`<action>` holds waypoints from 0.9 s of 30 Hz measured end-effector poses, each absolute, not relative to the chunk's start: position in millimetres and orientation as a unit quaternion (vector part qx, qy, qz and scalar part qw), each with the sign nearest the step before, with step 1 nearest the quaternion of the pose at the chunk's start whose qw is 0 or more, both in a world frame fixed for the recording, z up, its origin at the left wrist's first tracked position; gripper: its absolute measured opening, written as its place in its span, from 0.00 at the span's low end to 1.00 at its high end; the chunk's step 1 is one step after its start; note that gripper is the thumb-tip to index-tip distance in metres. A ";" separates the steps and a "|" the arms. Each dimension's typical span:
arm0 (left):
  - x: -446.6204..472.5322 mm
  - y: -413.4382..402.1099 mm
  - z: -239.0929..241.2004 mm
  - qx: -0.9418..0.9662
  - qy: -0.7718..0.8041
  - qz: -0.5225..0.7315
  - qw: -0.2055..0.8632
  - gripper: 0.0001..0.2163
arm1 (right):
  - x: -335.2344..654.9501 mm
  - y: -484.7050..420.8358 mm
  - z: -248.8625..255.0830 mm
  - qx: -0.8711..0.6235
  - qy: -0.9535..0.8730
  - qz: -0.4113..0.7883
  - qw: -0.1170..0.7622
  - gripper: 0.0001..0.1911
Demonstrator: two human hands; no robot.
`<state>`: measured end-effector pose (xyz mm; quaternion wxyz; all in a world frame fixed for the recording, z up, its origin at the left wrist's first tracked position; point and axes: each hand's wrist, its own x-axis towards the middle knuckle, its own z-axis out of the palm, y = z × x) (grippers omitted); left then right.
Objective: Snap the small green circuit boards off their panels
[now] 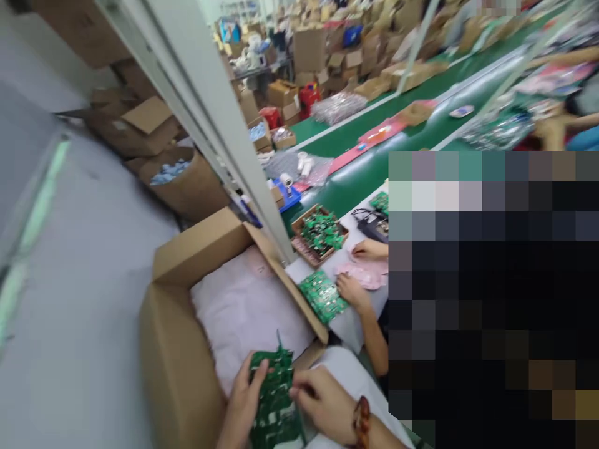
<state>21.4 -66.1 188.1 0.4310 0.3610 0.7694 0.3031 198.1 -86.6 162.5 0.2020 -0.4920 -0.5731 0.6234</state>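
A stack of green circuit boards [274, 396] sits between both my hands at the bottom of the view. My left hand [244, 399] wraps round the stack's left side. My right hand [322, 402], with a brown bead bracelet on its wrist, pinches the stack's right edge. Just behind the stack stands an open cardboard box [178, 349] lined with pale pink bags [243, 312].
A co-worker's hands [360, 274] rest on a white table by more green boards [322, 296] and a tray of boards [321, 234]. A grey post [219, 125] rises behind the box. A green conveyor [374, 162] runs away at right. Cartons [140, 125] crowd the floor.
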 end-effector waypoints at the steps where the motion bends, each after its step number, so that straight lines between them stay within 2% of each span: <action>1: 22.4 -68.9 188.6 0.364 0.747 0.299 0.469 0.27 | 199.8 -89.3 167.0 -0.476 -0.573 0.635 0.205 0.12; 6: 30.6 -75.5 181.1 0.364 0.712 0.312 0.514 0.22 | 210.7 -73.4 162.8 -0.450 -0.564 0.660 0.210 0.13; 11: 38.0 -85.6 173.7 0.399 0.752 0.304 0.428 0.15 | 207.8 -72.7 166.6 -0.446 -0.580 0.654 0.193 0.17; 14: 40.0 -88.8 173.4 0.414 0.752 0.297 0.419 0.13 | 205.2 -75.5 173.4 -0.468 -0.595 0.620 0.208 0.18; 27: 47.9 -96.2 180.3 0.410 0.762 0.312 0.391 0.11 | 200.9 -93.0 189.9 -0.524 -0.620 0.527 0.250 0.19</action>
